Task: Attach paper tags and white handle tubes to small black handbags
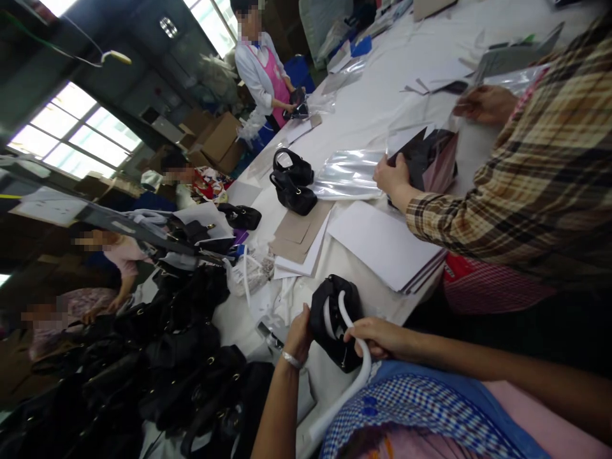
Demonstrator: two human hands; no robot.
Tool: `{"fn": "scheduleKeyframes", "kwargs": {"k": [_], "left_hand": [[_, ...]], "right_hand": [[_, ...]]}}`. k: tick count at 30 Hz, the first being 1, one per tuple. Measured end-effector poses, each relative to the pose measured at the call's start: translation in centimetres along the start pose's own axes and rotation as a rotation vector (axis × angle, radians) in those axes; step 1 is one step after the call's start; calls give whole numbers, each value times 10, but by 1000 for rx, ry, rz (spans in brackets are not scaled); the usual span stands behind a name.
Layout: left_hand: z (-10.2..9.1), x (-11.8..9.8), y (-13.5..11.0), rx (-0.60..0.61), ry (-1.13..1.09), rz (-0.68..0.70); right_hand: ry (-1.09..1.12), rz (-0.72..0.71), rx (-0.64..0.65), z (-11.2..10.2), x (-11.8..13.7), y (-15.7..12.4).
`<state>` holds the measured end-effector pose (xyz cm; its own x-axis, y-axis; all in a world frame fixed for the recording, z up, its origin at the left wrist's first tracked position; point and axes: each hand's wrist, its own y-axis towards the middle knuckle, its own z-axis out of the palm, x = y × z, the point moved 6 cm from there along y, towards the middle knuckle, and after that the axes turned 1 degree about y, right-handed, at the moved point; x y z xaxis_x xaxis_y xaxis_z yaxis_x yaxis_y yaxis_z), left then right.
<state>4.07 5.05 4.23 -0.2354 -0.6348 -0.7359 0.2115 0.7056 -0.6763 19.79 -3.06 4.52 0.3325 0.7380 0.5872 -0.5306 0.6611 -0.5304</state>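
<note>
A small black handbag (347, 360) sits in front of me at the table's near edge. My left hand (299, 335), with a bracelet on its wrist, grips the bag's left side; some fingers are hidden behind it. A long white foam tube (367, 366) runs from the bag's handle down past my apron. The fingers of my right hand (377, 336) are closed around this tube beside the bag. What lies inside the bag is too dark to make out.
Black handbags (176, 350) are heaped at left; two more (296, 191) stand ahead. Grey and white sheets (382, 242) lie near clear plastic sleeves (351, 172). A co-worker in a plaid shirt (535, 185) handles a bagged item at right. Other people work along the far side.
</note>
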Motion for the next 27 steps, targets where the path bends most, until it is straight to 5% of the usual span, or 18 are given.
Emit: {"fn": "scheduleKeyframes", "kwargs": {"k": [4,11,16,21,25,27], "left_hand": [[14,-7,-11,186,-147,-103],[24,-17,-13,82,-274,6],[7,-44,-17,-51,-155,150],[-21,-95,-28,-173,-96,293],[-42,-119,-32,-264,-169,334],[-46,-121,-30,-274,-244,304]], "right_hand": [[-3,-52,-89,-20,10,-12],[-165,-80,-194,-50,2,-5],[-322,-118,-267,-74,2,20],[-815,-284,-408,-95,14,69],[-1091,-263,-384,-89,23,106],[-1132,-415,-422,-71,52,104]]}}
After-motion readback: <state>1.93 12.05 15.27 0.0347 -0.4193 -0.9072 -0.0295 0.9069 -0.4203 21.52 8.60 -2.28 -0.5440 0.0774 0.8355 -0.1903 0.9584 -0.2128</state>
